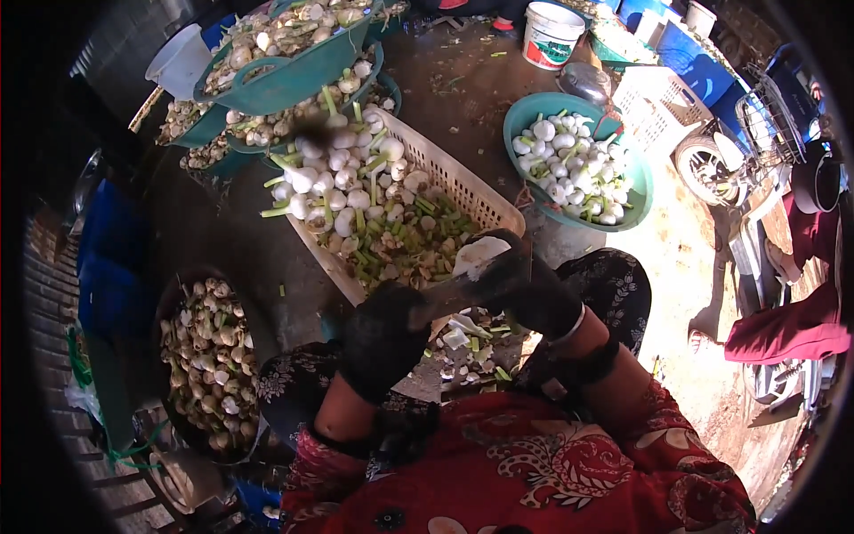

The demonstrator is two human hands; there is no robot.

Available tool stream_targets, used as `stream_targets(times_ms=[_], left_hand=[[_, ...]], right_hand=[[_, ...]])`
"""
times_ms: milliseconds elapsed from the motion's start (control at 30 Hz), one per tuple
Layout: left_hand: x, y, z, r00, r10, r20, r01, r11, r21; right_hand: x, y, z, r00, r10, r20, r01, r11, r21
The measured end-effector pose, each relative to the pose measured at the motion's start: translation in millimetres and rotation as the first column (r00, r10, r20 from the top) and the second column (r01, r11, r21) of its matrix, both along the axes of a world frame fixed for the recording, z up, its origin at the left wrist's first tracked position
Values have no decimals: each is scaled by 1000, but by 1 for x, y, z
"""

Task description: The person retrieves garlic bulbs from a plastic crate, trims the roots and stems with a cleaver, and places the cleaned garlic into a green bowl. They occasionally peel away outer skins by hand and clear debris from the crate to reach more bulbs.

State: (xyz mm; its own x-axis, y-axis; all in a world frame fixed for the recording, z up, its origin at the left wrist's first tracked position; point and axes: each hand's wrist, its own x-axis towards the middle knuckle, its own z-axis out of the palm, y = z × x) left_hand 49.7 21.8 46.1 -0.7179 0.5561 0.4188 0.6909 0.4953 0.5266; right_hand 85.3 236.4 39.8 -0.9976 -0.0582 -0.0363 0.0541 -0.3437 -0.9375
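Note:
Both my hands wear black gloves and meet above my lap. My left hand [381, 340] is closed in a fist around what looks like a knife handle. A grey blade [449, 292] runs from it up to the right. My right hand [523, 287] grips a white bulb [479, 253] against the far end of that blade. Cut green stalk pieces and white scraps [467, 343] lie on the ground under my hands. Just beyond them is a white lattice crate [463, 182] heaped with white bulbs and green stalks.
A dark basin [171, 298] of trimmed bulbs sits at my left. A teal basin [525, 111] of white bulbs stands far right, with more teal basins [294, 76] at the back. A white bucket [550, 36], a motorbike [712, 160] and a person in maroon [792, 329] are nearby.

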Motion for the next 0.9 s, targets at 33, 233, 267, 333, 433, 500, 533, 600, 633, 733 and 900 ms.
stream_targets(times_ms=[33,233,267,333,433,500,533,600,633,733,900], left_hand=[[0,0,1,1000,-6,10,6,1000,1],[-3,1,5,998,-65,22,65,998,-17],[-4,1,4,997,-59,45,61,997,-44],[-15,-33,-38,995,70,69,-56,982,-182],[-23,-41,-57,974,199,111,-173,963,-206],[-18,-37,-58,962,220,161,-205,973,-100],[-16,-32,-58,918,178,353,-189,982,-5],[-9,-23,-54,738,29,674,-204,962,182],[1,-13,-42,649,-33,760,-271,924,272],[16,-5,-34,410,-54,910,-348,913,211],[18,11,-50,652,-129,747,-354,819,451]], right_hand=[[-2,6,-1,994,108,21,-110,979,170],[-3,9,-10,993,92,-70,-61,934,351],[-2,11,-8,990,135,-35,-104,882,459],[8,0,16,972,179,155,-173,984,-52],[7,2,10,989,109,102,-113,993,33],[2,5,11,993,43,109,-49,997,58],[-1,8,11,994,45,104,-51,997,61],[-6,15,13,994,-91,65,88,995,45],[-8,17,19,994,-107,33,106,993,48],[-8,21,16,992,-116,-44,116,993,-5],[-11,10,6,997,19,73,15,899,-439]])
